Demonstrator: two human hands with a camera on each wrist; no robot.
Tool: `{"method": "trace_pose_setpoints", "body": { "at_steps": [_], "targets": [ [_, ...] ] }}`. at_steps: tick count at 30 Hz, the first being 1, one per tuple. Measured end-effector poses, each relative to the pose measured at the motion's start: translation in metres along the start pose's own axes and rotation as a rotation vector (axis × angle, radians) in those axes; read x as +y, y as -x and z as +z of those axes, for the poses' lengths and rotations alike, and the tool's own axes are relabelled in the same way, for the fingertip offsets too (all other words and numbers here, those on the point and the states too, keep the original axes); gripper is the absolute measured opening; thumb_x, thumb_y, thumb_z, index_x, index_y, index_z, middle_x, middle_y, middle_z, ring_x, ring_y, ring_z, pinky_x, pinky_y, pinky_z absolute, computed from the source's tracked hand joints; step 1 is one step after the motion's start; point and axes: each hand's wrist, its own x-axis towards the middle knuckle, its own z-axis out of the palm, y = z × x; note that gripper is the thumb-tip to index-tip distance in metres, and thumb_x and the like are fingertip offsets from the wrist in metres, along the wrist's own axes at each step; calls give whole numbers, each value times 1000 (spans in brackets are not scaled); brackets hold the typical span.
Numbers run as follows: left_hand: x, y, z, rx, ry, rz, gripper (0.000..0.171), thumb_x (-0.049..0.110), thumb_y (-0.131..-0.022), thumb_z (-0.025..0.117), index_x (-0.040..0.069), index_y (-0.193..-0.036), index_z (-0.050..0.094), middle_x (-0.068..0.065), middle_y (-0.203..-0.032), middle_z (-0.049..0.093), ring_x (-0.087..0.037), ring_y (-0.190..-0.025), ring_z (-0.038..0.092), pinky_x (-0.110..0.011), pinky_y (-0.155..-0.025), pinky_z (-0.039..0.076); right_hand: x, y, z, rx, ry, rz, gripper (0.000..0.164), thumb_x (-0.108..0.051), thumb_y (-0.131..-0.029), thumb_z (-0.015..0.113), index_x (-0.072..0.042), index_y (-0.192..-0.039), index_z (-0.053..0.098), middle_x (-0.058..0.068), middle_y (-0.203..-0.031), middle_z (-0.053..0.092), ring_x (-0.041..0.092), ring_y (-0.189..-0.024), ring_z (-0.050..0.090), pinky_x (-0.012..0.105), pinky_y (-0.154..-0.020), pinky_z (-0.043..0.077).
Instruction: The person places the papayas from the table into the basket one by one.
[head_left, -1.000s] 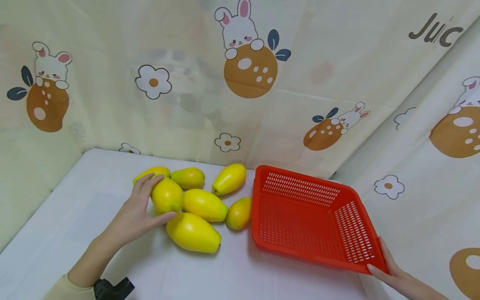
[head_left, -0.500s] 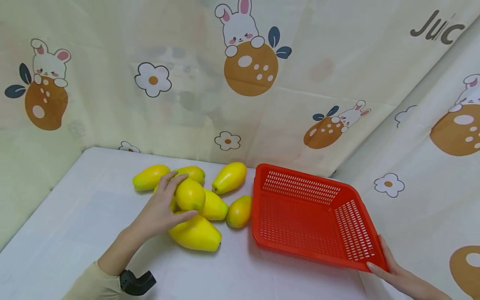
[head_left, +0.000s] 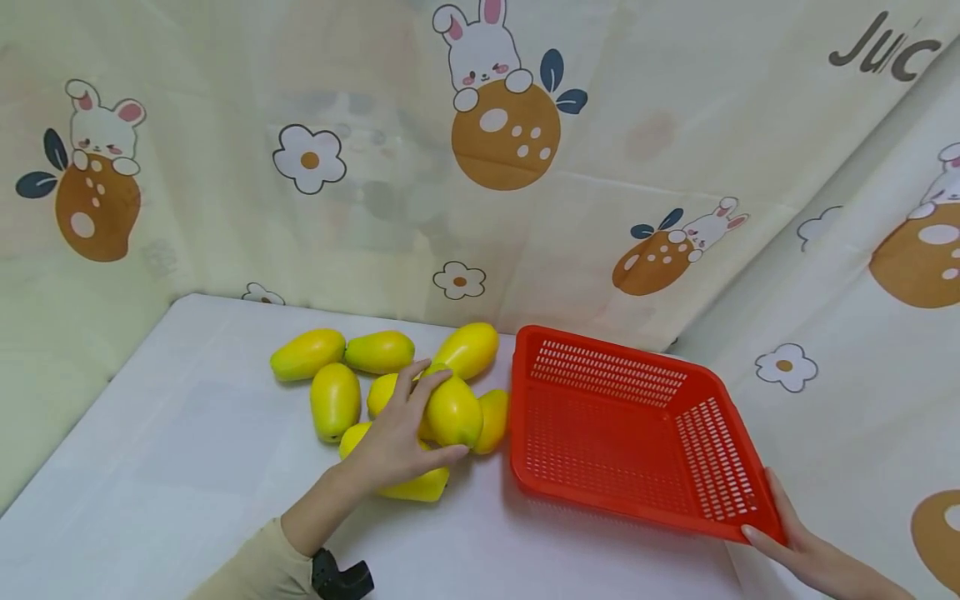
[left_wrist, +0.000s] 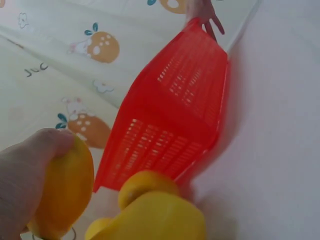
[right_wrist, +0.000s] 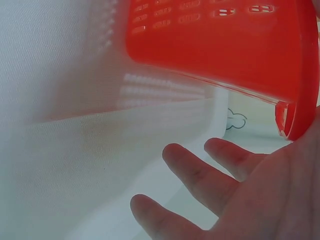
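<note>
While one yellow fruit (head_left: 455,414) is held between the curved fingers (head_left: 424,390) and thumb of the left hand (head_left: 393,447), a red basket (head_left: 603,442) is gripped at its near right corner by the right hand (head_left: 804,550), the thumb being laid on the rim and three fingers being stretched apart outside the wall. To the right of the left fingers, the basket's slotted floor is left uncovered, and all the fruits are seen outside it. Eight are counted: one held, seven rested on the bench (head_left: 187,450). Beyond and left of the left fingers, a first fruit (head_left: 307,354) and a second fruit (head_left: 379,352) are seen; just beyond the fingertips, a third fruit (head_left: 468,348). A fourth fruit (head_left: 335,402) is placed to their left, and a fifth fruit (head_left: 381,393) is partly hidden by them. Nearer, a sixth fruit (head_left: 422,486) is partly covered by the hand. Between the held fruit and the basket, a seventh fruit (head_left: 493,421) is set.
</note>
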Motion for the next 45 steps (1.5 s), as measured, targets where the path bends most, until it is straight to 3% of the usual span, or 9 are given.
{"method": "trace_pose_setpoints", "body": {
  "at_steps": [10, 24, 36, 45],
  "targets": [
    [13, -6, 10, -58, 22, -37, 88, 60, -67, 67, 47, -137, 15, 11, -147, 7, -21, -116, 46, -42, -88, 48, 0, 0, 3, 5, 8, 34, 95, -52, -88, 43, -44, -114, -48, 23, -141, -28, 51, -118, 4, 55, -77, 48],
    [28, -17, 27, -142, 68, 83, 88, 63, -69, 62, 43, -140, 13, 5, -149, 6, -18, -115, 46, -39, -91, 46, 5, -5, 9, 7, -23, 45, 93, -53, -87, 45, -51, -113, -45, 22, -141, -24, 51, -117, 7, 48, -73, 52],
    [37, -23, 35, -166, 105, 122, 88, 66, -69, 60, 45, -139, 12, 13, -149, 4, -18, -121, 44, -40, -93, 45, 5, -7, 5, 0, -119, 34, 98, -48, -88, 47, -44, -117, -46, 23, -139, -28, 50, -117, -4, 48, -72, 52],
    [36, -23, 37, -173, 124, 140, 89, 67, -69, 58, 44, -140, 9, 17, -149, 2, -15, -127, 38, -40, -94, 44, 2, -7, 4, 9, -106, 22, 98, -48, -88, 47, -45, -114, -48, 22, -139, -29, 50, -116, -3, 47, -74, 52]
  ]
}}
